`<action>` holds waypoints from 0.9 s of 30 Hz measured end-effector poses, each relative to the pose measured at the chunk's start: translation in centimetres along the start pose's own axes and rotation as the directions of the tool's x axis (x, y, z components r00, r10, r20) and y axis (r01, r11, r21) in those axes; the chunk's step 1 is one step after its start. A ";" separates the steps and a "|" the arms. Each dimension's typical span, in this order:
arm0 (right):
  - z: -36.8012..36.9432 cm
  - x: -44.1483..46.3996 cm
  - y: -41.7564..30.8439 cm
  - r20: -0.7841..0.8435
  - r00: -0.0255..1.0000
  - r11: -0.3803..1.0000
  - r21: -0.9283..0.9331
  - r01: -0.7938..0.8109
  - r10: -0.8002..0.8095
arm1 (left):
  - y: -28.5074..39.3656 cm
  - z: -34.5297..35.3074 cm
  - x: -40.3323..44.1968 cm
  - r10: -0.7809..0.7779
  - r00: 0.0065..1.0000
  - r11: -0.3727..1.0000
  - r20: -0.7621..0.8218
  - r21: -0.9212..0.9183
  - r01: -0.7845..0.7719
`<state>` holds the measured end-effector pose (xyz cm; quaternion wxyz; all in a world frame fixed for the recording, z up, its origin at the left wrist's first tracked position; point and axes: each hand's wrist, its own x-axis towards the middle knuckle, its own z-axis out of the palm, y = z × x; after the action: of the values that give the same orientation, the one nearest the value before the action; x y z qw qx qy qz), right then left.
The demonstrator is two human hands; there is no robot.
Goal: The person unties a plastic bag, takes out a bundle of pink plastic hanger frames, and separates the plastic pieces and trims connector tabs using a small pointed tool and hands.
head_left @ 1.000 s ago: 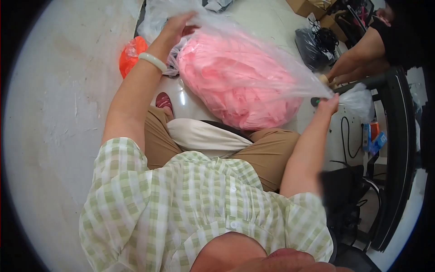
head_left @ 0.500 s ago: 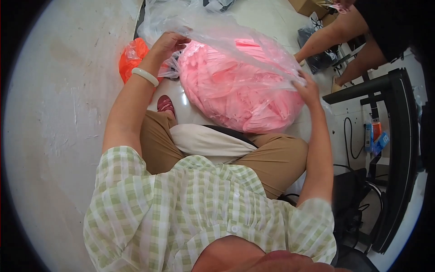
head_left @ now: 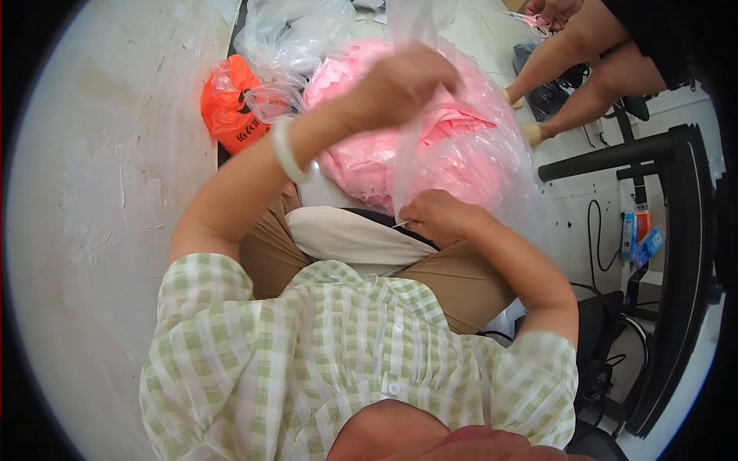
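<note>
A large clear plastic bag (head_left: 511, 165) holds a heap of pink pleated fabric (head_left: 361, 165) on the floor before my knees. My left hand (head_left: 411, 84), blurred and with a pale bangle on its wrist, is above the heap with its fingers curled in at the bag's plastic. A gathered strip of this plastic runs down from behind my left hand to my right hand (head_left: 437, 213). My right hand pinches the strip's lower end close to my lap, where a thin white end sticks out from the fingertips.
An orange bag (head_left: 231, 104) and crumpled clear plastic (head_left: 296, 34) lie at the left of the heap. A co-worker's hand holds pink scissors (head_left: 536, 24) at top right, above bare legs. A black metal frame (head_left: 684, 269) stands at the right, near small blue and orange boxes (head_left: 639, 237).
My left hand has moved right across the heap. My right hand has come down and in toward my lap, and the spread plastic is now a gathered strip. The co-worker's scissors show more fully.
</note>
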<state>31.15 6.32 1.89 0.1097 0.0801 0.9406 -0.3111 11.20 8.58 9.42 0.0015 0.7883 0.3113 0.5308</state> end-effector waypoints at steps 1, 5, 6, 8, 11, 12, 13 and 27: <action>0.2 0.4 -0.5 0.003 0.999 0.996 -0.085 -0.041 0.042 | 1.8 1.9 0.1 0.025 0.994 0.997 0.106 -0.081 -0.017; 0.4 0.6 -1.5 0.099 0.995 0.997 -0.076 0.014 -0.007 | -1.9 8.2 -6.1 -0.238 0.755 0.967 0.611 0.222 0.125; -0.2 0.2 -1.6 0.103 0.995 0.997 -0.079 0.014 -0.006 | -3.7 8.0 -7.9 -0.382 0.668 0.905 0.639 0.407 0.128; -1.8 -0.9 -1.1 -0.108 0.993 0.997 0.066 -0.033 0.040 | -6.3 5.4 -10.3 -0.645 0.297 0.758 0.704 0.639 0.130; -2.7 -1.8 3.6 -0.313 0.941 0.991 0.016 -0.131 0.129 | -8.5 2.1 -16.3 -0.761 -0.040 0.649 0.648 0.761 -0.008; -2.7 -2.1 5.3 -0.335 0.926 0.977 -0.062 -0.203 0.172 | -8.7 1.2 -18.3 -0.776 -0.072 0.624 0.626 0.780 0.047; -2.6 -2.1 6.9 -0.342 0.924 0.978 -0.060 -0.201 0.169 | -8.6 0.7 -19.3 -0.790 -0.103 0.596 0.604 0.796 0.102; -7.6 4.0 24.5 -0.589 0.473 0.632 0.085 -0.770 0.656 | -10.6 3.4 -8.8 -0.708 0.555 0.650 0.437 0.093 0.755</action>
<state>31.48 30.67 -7.08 -0.0490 0.5437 0.8312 -0.1050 6.72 13.89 -2.93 0.3327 0.6831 0.5732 0.3067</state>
